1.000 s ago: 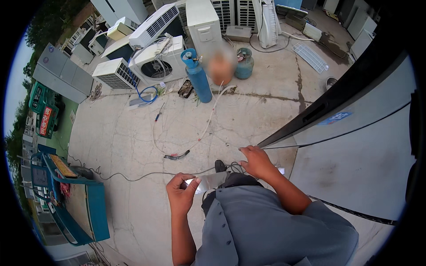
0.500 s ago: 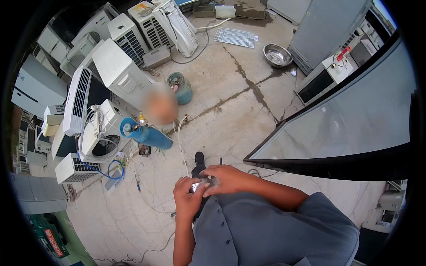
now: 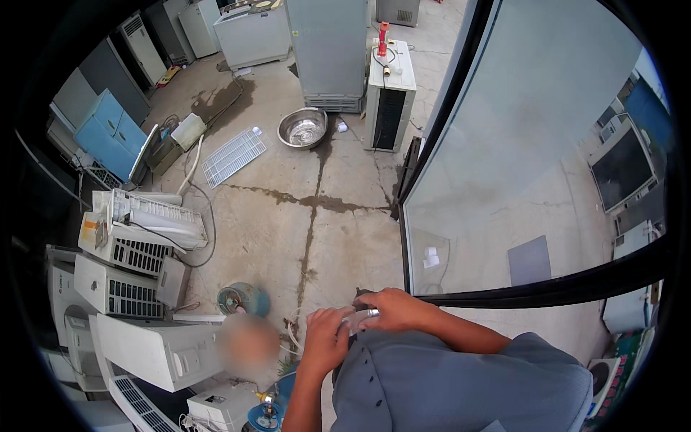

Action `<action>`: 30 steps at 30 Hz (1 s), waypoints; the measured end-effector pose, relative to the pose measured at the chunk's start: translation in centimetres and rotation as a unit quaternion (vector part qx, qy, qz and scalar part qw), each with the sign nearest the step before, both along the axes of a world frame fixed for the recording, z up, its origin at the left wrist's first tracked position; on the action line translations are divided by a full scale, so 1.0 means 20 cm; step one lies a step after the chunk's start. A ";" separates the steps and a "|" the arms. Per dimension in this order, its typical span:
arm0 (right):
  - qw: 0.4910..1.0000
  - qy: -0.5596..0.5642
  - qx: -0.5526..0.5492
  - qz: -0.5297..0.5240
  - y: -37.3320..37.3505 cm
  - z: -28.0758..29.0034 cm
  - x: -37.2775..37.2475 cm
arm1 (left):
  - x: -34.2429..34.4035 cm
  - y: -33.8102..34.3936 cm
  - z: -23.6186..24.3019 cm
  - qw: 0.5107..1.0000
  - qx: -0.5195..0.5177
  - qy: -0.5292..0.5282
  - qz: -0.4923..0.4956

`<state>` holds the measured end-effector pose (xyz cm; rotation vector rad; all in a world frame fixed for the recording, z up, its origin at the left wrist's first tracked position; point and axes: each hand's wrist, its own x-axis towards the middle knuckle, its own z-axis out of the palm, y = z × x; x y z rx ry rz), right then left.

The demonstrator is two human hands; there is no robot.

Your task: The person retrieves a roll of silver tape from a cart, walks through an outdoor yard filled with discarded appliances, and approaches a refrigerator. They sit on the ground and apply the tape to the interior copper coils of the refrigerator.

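My left hand (image 3: pixel 327 338) and my right hand (image 3: pixel 394 309) meet in front of my grey shirt. Between them is a small shiny thing (image 3: pixel 357 320), partly silver and partly see-through. Its kind is not clear, since my fingers cover much of it. The left fingers bend over its left side, while the right hand closes on its other side near a bright silver band. Left of my hands, a teal gas cylinder (image 3: pixel 252 299) stands on the concrete, and the brass valve of a blue cylinder (image 3: pixel 266 415) shows by my left forearm.
A glass door panel (image 3: pixel 497 165) with a black frame rises close on my right. Ahead are a steel basin (image 3: pixel 302 129), a white wire rack (image 3: pixel 235 157) and a grey refrigerator (image 3: pixel 326 50). Air-conditioner units (image 3: pixel 133 295) crowd the left. A blurred round patch (image 3: pixel 248 344) hides something beside the teal cylinder.
My view has turned right, so the glass panel and basin sit more squarely ahead and the blue cylinder has slid to the lower edge. Both hands stay together around the shiny thing.
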<state>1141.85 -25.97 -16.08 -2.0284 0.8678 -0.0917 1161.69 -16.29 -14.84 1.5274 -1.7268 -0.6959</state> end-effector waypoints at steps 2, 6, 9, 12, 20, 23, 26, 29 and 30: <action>0.998 0.056 0.011 -0.036 -0.15 -0.03 -0.01 | 0.12 -0.23 -0.03 0.998 0.002 -0.034 -0.051; 0.989 0.056 0.045 -0.132 -0.45 -0.12 0.01 | 0.37 -0.70 -0.19 0.989 0.031 -0.078 -0.122; 0.986 0.092 0.016 -0.135 -0.73 -0.23 0.10 | 0.53 -1.03 -0.24 0.981 0.089 -0.099 -0.143; 0.981 0.110 0.024 -0.157 -1.03 -0.23 0.19 | 0.71 -1.31 -0.24 0.972 0.132 -0.119 -0.154; 0.951 0.191 0.040 -0.239 -1.73 -0.16 0.13 | 1.04 -2.04 -0.38 0.969 0.198 -0.076 -0.124; 0.936 0.157 0.038 -0.314 -1.88 -0.18 0.07 | 1.11 -2.38 -0.44 0.959 0.250 -0.001 -0.137; 0.888 0.009 0.151 -0.435 -2.01 -0.21 0.08 | 1.20 -2.80 -0.47 0.944 0.265 -0.025 -0.193; 0.781 -0.160 0.167 -0.580 -2.10 -0.28 0.18 | 1.22 -3.20 -0.42 0.926 0.276 -0.034 -0.255; 0.739 -0.192 0.162 -0.625 -2.12 -0.29 0.23 | 1.23 -3.31 -0.44 0.916 0.275 -0.040 -0.291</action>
